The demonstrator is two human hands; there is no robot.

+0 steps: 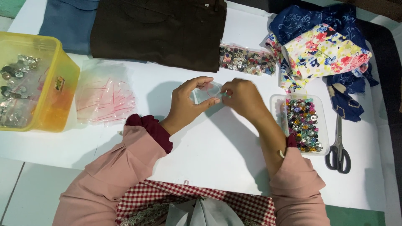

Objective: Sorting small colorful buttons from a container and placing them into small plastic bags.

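In the middle of the white table (217, 146), my left hand (188, 102) and my right hand (243, 98) together hold a small clear plastic bag (206, 93) just above the surface. Left thumb and fingers pinch its left side and mouth. Right fingers pinch its right edge. What the bag contains cannot be seen. A clear plastic tray (278, 104) of shiny coloured buttons (303, 123) lies just right of my right wrist.
A heap of small clear bags with red strips (104, 98) lies at left beside a yellow tub (54, 83) of metal fasteners. A bag of buttons (247, 60), dark brown cloth (159, 29), blue cloth (69, 21), floral fabrics (322, 48) and scissors (338, 148) surround the hands.
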